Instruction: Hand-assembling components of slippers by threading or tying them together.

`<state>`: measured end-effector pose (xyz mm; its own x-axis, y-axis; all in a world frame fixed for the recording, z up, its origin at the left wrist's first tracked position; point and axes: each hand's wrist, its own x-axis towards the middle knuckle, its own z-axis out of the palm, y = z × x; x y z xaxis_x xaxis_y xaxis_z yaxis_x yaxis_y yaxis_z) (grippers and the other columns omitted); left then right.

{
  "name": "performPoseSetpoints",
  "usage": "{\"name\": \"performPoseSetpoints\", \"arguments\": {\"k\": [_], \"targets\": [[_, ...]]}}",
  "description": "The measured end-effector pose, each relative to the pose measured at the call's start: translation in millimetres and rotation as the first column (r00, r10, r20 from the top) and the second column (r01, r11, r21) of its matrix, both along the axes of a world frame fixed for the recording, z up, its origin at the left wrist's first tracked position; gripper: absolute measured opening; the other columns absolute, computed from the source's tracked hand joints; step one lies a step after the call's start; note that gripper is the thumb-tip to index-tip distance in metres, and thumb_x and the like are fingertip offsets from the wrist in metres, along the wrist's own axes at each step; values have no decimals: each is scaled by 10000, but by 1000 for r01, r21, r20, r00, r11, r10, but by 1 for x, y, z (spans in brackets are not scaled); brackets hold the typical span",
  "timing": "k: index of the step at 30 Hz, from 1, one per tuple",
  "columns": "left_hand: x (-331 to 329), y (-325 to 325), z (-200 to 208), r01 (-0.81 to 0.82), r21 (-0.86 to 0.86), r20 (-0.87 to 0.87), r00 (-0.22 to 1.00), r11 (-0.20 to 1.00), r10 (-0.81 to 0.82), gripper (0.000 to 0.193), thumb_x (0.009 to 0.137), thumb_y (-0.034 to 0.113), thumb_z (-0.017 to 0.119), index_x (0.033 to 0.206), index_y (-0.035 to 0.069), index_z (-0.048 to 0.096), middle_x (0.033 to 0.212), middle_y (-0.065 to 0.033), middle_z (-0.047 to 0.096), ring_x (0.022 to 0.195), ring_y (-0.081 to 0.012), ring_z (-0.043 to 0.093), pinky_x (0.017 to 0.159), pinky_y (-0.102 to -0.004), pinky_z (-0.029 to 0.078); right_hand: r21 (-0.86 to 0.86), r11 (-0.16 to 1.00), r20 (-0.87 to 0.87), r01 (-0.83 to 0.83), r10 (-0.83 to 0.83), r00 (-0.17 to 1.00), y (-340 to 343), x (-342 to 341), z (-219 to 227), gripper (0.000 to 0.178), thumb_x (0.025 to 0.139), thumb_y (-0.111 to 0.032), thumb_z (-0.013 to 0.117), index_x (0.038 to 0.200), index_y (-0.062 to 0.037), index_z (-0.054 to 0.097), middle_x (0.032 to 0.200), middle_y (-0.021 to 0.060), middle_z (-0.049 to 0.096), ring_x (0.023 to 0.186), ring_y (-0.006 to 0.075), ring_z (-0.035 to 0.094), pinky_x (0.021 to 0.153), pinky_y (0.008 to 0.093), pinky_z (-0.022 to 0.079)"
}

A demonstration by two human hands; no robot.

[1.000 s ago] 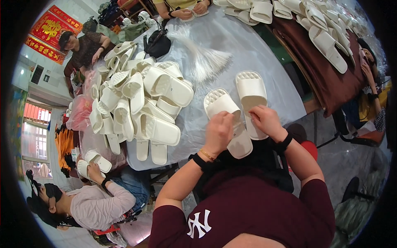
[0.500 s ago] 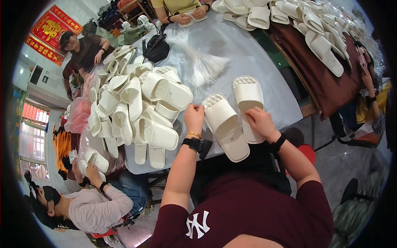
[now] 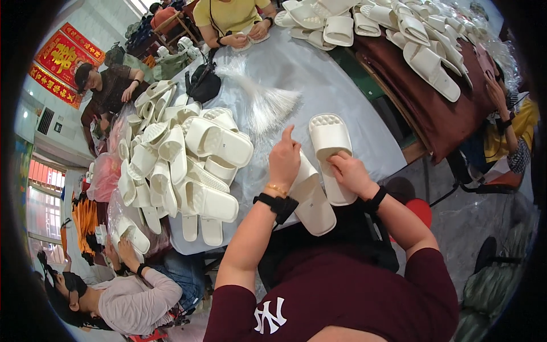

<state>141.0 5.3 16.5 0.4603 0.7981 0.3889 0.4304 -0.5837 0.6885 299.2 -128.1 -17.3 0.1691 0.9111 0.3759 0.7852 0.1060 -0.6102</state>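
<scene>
Two cream slippers lie before me at the table's near edge. My left hand (image 3: 285,162) is over the toe end of the left slipper (image 3: 316,208) and hides much of its strap. Its index finger is stretched out toward a fanned bundle of thin clear plastic strands (image 3: 268,105); the other fingers are curled, and I see nothing held. My right hand (image 3: 350,175) grips the right slipper (image 3: 331,134) at the strap's opening, its fingers bent against the inside. Whether anything small is pinched there is hidden.
A large heap of cream slippers (image 3: 188,148) covers the table's left, with a black bag (image 3: 203,82) behind it. More slippers (image 3: 427,68) lie on a brown-covered table at right. Co-workers sit around; one in yellow (image 3: 233,20) handles a slipper across from me.
My left hand has left the left slipper's edge, moving up and right across its strap, index finger now extended. My right hand stays at the right slipper. The whole view has shifted slightly.
</scene>
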Motion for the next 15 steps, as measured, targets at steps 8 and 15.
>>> {"name": "performPoseSetpoints", "arguments": {"k": [8, 15], "targets": [[61, 45, -9, 116, -288, -61, 988, 951, -139, 224, 777, 167, 656, 908, -13, 684, 777, -120, 687, 692, -193, 645, 681, -304, 506, -244, 966, 115, 89, -63, 991, 5, -5, 1, 212, 849, -156, 547, 1015, -31, 588, 962, 146, 608, 789, 342, 638, 701, 446, 529], [87, 72, -23, 199, -545, -70, 957, 814, -281, 224, 809, 200, 649, 948, 33, 704, 876, -95, 701, 781, -185, 626, 736, -294, 496, -342, 936, 220, 84, -7, 975, 12, -2, -7, 484, 841, -176, 552, 1311, -70, 502, 1061, 169, 617, 843, 361, 659, 715, 465, 538]]}}
